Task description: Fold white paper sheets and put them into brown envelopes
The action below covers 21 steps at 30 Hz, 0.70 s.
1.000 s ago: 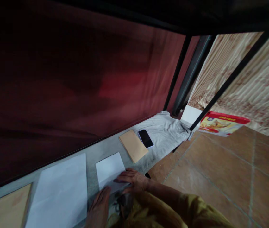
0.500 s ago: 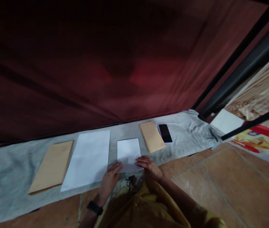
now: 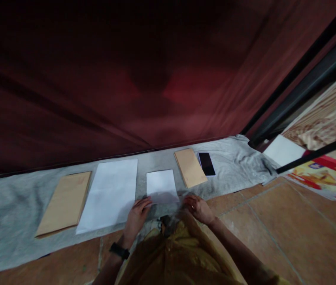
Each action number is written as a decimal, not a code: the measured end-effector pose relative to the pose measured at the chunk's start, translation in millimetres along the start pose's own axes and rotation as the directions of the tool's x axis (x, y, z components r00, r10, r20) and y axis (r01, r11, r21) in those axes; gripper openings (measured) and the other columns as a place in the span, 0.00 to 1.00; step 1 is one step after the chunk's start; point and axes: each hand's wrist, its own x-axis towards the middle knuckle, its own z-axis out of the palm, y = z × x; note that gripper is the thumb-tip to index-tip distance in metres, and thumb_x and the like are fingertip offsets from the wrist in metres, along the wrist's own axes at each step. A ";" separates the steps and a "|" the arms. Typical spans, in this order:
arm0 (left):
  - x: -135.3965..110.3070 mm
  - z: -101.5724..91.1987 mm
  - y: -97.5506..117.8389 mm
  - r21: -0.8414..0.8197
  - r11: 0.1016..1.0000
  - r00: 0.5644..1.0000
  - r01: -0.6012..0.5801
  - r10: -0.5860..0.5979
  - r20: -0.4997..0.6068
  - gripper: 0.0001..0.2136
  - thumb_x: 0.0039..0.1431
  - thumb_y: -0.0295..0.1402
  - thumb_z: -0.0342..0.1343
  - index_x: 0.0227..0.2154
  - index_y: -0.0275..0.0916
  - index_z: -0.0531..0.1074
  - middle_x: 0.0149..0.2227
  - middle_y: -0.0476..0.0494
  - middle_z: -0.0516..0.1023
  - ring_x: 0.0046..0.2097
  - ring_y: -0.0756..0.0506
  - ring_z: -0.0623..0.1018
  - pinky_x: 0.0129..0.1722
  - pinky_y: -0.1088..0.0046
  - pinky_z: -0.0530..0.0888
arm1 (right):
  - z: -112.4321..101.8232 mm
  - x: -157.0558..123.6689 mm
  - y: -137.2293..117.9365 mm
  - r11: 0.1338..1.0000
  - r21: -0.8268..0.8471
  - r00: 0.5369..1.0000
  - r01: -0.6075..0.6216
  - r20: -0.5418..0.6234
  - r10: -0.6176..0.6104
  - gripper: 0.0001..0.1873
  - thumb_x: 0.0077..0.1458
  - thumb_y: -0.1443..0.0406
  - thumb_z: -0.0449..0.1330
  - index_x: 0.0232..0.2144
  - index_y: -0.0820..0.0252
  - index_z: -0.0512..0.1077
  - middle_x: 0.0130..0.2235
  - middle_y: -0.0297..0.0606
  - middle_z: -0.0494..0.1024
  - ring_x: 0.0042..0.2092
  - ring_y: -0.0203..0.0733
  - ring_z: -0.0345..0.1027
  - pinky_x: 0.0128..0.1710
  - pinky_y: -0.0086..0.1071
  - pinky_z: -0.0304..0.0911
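The small white sheet is lying flat on the gray cloth, directly in front of the person, its near part falling in shadow. Its side edges are running away from the body toward the dark red curtain, and its long axis seems to be following them, though the sides are nearly even. Its far edge is facing the curtain, roughly parallel to it. The left hand is resting its fingertips at the near left corner, fingers close together and slightly bent; whether the thumb is pinching the paper, I cannot tell. The right hand is curling its fingers just beside the near right corner, seemingly off the sheet; blur is hiding whether it is gripping anything. To the left, the large white sheet is pointing its long axis away from the person, leaning rightward at the far end, and the large brown stack beside it is slanting likewise. To the right, the small brown stack is tilting its far end leftward, with a phone lying just beside it.
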 end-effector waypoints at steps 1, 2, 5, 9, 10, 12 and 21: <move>1.4 0.6 -0.4 -0.018 0.999 0.999 0.030 -0.030 -0.030 0.13 0.62 0.38 0.53 0.42 0.44 0.81 0.47 0.43 0.84 0.50 0.40 0.81 0.55 0.57 0.77 | -6.8 -6.4 2.4 0.999 0.004 0.999 -0.050 -0.001 0.050 0.12 0.64 0.69 0.54 0.41 0.56 0.78 0.44 0.40 0.81 0.45 0.42 0.75 0.48 0.34 0.70; 2.9 1.2 -0.8 -0.032 0.997 0.996 0.068 -0.070 -0.057 0.14 0.63 0.42 0.52 0.41 0.43 0.80 0.45 0.43 0.84 0.48 0.40 0.82 0.53 0.57 0.78 | -12.2 -11.9 4.7 0.995 0.015 0.995 -0.099 -0.009 0.099 0.12 0.64 0.69 0.54 0.39 0.56 0.78 0.41 0.39 0.81 0.42 0.41 0.75 0.45 0.32 0.70; 7.0 2.7 -2.1 -0.045 0.980 0.974 0.196 -0.200 -0.104 0.19 0.61 0.49 0.51 0.38 0.41 0.80 0.40 0.41 0.85 0.42 0.38 0.84 0.47 0.58 0.80 | -15.8 -18.7 7.2 0.982 0.069 0.981 -0.177 -0.072 0.182 0.13 0.64 0.68 0.53 0.41 0.56 0.77 0.42 0.39 0.80 0.42 0.41 0.76 0.45 0.33 0.71; 8.3 3.5 -0.9 -0.040 0.972 0.965 0.233 -0.236 -0.110 0.21 0.59 0.53 0.51 0.37 0.41 0.79 0.39 0.41 0.85 0.41 0.37 0.84 0.46 0.57 0.80 | 0.4 -5.1 -3.6 0.995 0.028 0.976 -0.099 -0.192 0.102 0.20 0.63 0.70 0.53 0.55 0.58 0.73 0.58 0.47 0.75 0.59 0.47 0.68 0.59 0.44 0.65; 7.9 3.4 0.1 -0.045 0.974 0.969 0.221 -0.225 -0.105 0.21 0.60 0.53 0.51 0.38 0.42 0.79 0.40 0.42 0.85 0.42 0.38 0.84 0.46 0.58 0.80 | 3.2 -1.3 -6.6 0.996 0.002 0.977 -0.087 -0.194 0.086 0.21 0.62 0.70 0.54 0.56 0.59 0.73 0.60 0.48 0.73 0.61 0.48 0.66 0.61 0.46 0.63; 6.8 3.1 1.7 -0.051 0.980 0.976 0.193 -0.197 -0.095 0.20 0.60 0.51 0.51 0.39 0.43 0.79 0.41 0.43 0.85 0.43 0.39 0.84 0.48 0.59 0.80 | 3.1 1.1 -9.4 0.996 -0.013 0.992 -0.088 -0.094 0.086 0.19 0.60 0.71 0.55 0.52 0.59 0.76 0.57 0.47 0.76 0.58 0.48 0.68 0.60 0.44 0.64; 2.5 9.8 -6.7 -0.025 1.000 0.991 -0.001 -0.002 -0.133 0.16 0.64 0.46 0.52 0.41 0.43 0.80 0.44 0.42 0.84 0.47 0.40 0.82 0.53 0.55 0.79 | -14.9 -26.2 0.7 0.979 0.031 0.955 -0.202 0.225 0.191 0.17 0.56 0.75 0.54 0.39 0.58 0.80 0.39 0.38 0.83 0.40 0.40 0.76 0.41 0.28 0.69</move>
